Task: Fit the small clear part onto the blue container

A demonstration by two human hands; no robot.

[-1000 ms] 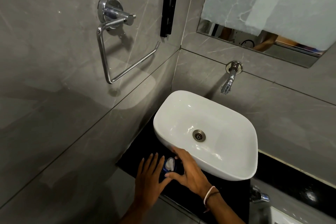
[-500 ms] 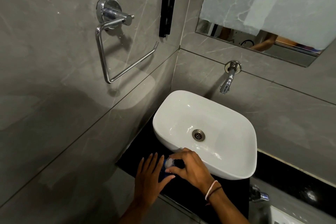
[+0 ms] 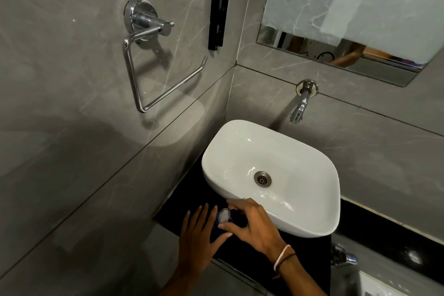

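Observation:
A blue container stands on the black counter just in front of the white basin. My left hand wraps around its left side, fingers spread upward. A small clear round part sits at the container's top. My right hand pinches that part between thumb and fingers. Most of the container is hidden behind both hands.
A white basin fills the counter to the right, with a wall tap above it. A chrome towel ring hangs on the left wall. A second chrome tap sits low at the right.
My right hand has curled tighter over the clear part at the container's top. My left hand stays against the container's side.

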